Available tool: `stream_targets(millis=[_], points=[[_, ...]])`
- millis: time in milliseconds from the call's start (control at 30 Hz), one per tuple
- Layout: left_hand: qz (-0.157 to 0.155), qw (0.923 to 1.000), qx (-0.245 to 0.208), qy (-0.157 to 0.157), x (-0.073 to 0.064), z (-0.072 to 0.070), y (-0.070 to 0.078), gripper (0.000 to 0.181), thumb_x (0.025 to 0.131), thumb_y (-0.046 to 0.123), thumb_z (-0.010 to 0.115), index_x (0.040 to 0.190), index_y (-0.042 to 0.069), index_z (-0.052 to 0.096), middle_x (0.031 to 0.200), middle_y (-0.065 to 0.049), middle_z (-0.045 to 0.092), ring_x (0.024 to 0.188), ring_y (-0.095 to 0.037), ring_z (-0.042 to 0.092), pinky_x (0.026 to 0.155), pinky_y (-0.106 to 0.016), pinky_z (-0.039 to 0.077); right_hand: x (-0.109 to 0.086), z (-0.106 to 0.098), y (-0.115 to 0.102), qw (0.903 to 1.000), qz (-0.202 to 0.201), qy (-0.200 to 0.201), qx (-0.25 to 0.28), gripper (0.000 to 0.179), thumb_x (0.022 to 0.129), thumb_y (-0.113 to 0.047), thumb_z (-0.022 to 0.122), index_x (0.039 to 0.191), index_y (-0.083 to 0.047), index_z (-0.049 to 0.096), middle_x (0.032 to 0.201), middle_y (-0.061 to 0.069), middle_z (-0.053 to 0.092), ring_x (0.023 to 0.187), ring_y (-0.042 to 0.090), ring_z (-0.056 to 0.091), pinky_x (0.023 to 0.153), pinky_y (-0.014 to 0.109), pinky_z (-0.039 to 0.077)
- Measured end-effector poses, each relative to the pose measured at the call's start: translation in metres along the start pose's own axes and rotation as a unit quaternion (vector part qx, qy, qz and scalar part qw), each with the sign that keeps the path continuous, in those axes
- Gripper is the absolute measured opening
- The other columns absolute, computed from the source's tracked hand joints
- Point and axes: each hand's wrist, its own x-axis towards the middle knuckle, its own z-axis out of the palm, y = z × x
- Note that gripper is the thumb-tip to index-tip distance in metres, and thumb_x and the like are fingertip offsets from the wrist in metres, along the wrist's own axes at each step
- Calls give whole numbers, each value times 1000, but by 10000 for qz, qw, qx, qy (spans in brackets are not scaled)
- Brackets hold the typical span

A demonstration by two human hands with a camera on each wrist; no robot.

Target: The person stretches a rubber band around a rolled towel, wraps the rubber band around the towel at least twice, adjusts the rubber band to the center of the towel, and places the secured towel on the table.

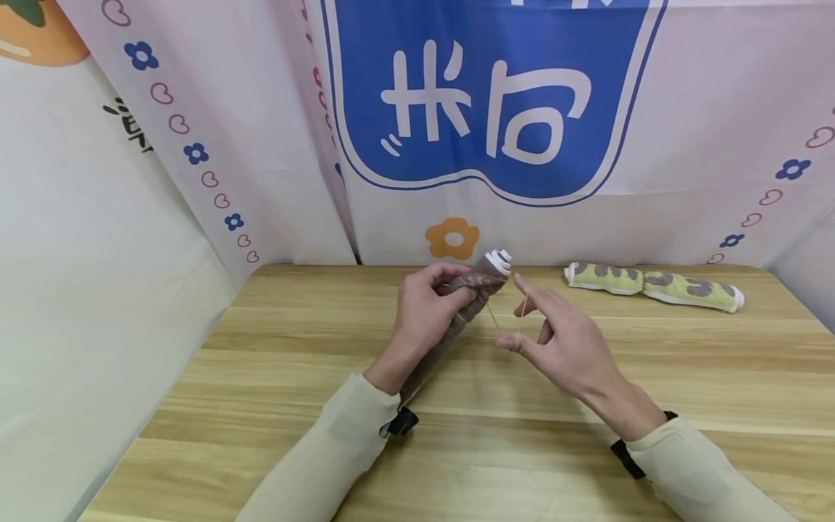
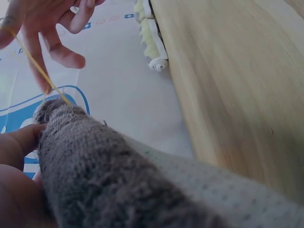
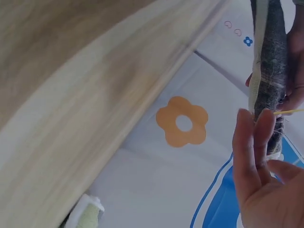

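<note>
A dark grey-brown rolled fuzzy cloth [image 1: 430, 357] slants up from the table, its white layered end pointing away. My left hand [image 1: 422, 308] grips it near that end, thumb across the top. To its right, my right hand [image 1: 577, 348] has thumb and forefinger spread apart, with a thin yellow rubber band [image 1: 492, 317] stretched between them and the roll. In the left wrist view the band [image 2: 45, 75] runs tight from a right-hand finger to the roll [image 2: 109, 166]. The right wrist view shows extended right fingers [image 3: 245, 156] beside the roll's end.
A second cloth roll [image 1: 691, 290], yellow-green with grey patches and narrowed at its middle, lies at the back right of the wooden table [image 1: 522, 464]. Behind the table hangs a printed white curtain [image 1: 391, 217] with a blue sign and an orange flower.
</note>
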Motion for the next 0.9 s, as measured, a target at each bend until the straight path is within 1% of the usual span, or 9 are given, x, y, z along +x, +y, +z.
stream_targets(millis=[100, 200, 267, 333, 467, 567, 700, 767, 900], points=[[160, 9997, -84, 146, -1, 1, 1, 21, 88, 2, 81, 108, 5, 80, 101, -5, 78, 86, -15, 70, 75, -29, 56, -1, 1, -1, 9980, 274, -354, 451, 78, 98, -66, 65, 155, -13, 56, 111, 2, 70, 57, 9, 53, 54, 30, 47], [284, 9992, -141, 248, -2, 2, 2, 21, 87, 2, 82, 108, 4, 80, 103, -5, 78, 86, -15, 71, 76, -30, 57, -3, 2, -3, 9890, 389, -744, 1217, 66, 104, -58, 61, 150, -12, 59, 111, 4, 68, 52, 19, 56, 49, 31, 46], [364, 9989, -183, 242, -3, 3, 3, 21, 87, 2, 82, 108, 4, 80, 105, -4, 78, 87, -15, 71, 78, -31, 58, -4, 2, -3, 9810, 520, -982, 1588, 60, 107, -56, 57, 149, -13, 60, 111, 5, 68, 51, 25, 59, 53, 32, 49], [471, 9985, -219, 185, -3, 3, 3, 21, 88, 2, 83, 109, 4, 80, 106, -4, 77, 87, -14, 71, 79, -32, 58, -5, 1, -4, 9735, 684, -1120, 1871, 58, 110, -54, 52, 149, -12, 59, 112, 6, 69, 52, 31, 61, 63, 33, 52], [792, 9959, -408, -137, -4, 3, 4, 22, 90, 4, 82, 112, 4, 79, 104, -4, 77, 87, -14, 69, 78, -32, 58, -4, -1, -5, 9652, 951, -951, 2243, 55, 111, -50, 52, 145, -7, 62, 108, 8, 73, 55, 29, 63, 72, 37, 57], [1006, 9926, -525, -425, -5, 2, 5, 23, 92, 4, 80, 115, 4, 77, 106, -5, 76, 88, -15, 68, 78, -32, 58, -2, -2, -5, 9613, 1114, -663, 2433, 45, 108, -42, 62, 134, -6, 67, 102, 11, 72, 60, 26, 66, 66, 37, 59], [1137, 9896, -553, -680, -5, 1, 5, 23, 93, 3, 79, 116, 3, 77, 110, -6, 75, 90, -14, 68, 78, -30, 58, 0, -4, -6, 9614, 1349, -438, 2357, 31, 102, -33, 74, 121, -9, 70, 99, 12, 72, 67, 29, 70, 67, 35, 57], [1234, 9873, -553, -839, -5, 0, 4, 23, 93, 1, 79, 115, 2, 77, 109, -7, 76, 90, -13, 68, 77, -30, 59, 0, -5, -6, 9620, 1462, -395, 2272, 33, 101, -33, 75, 123, -9, 69, 95, 10, 73, 70, 31, 72, 69, 35, 56], [1441, 9805, -588, -1199, -5, -2, 3, 22, 93, -2, 79, 115, 1, 77, 106, -7, 77, 89, -12, 69, 76, -32, 61, 1, -6, -3, 9587, 1586, -421, 2325, 47, 102, -36, 74, 138, -8, 63, 87, 13, 72, 72, 35, 73, 76, 33, 57]])
